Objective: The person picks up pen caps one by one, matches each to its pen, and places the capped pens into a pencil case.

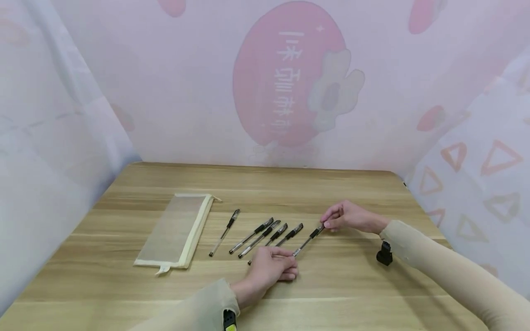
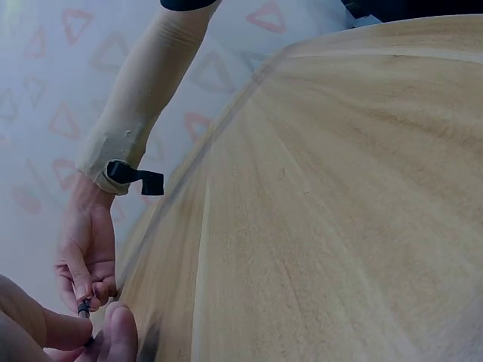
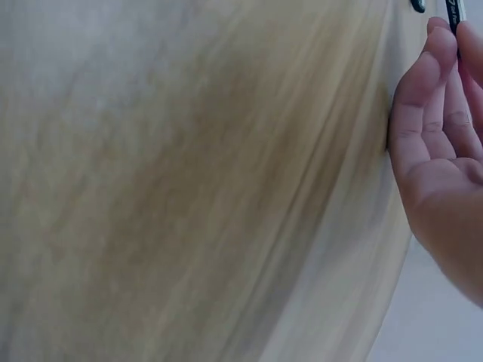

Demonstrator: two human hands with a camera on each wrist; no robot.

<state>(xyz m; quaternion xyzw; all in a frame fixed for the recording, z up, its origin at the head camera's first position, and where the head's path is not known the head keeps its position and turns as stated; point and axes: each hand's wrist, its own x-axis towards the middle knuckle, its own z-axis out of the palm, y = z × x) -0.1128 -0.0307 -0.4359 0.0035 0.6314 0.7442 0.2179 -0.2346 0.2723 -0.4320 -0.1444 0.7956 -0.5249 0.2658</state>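
Observation:
A clear gel pen with a black grip (image 1: pixel 314 233) slants between both hands. My right hand (image 1: pixel 345 217) pinches its black-capped end between thumb and fingers. At the other end of this pen, my left hand (image 1: pixel 271 269) has it between thumb and fingertips. Several similar pens (image 1: pixel 260 238) lie side by side just left of it, some partly hidden behind the left hand. One more pen (image 1: pixel 224 233) rests apart, nearer the pouch. In the right wrist view, the pen's dark end (image 3: pixel 453 15) shows between the fingertips.
A cream mesh zip pouch (image 1: pixel 171 230) lies flat on the wooden table (image 1: pixel 331 289), left of the pens. Pale printed curtains (image 1: pixel 186 92) stand behind the table and along its sides. Each wrist carries a small black camera mount (image 1: pixel 384 253).

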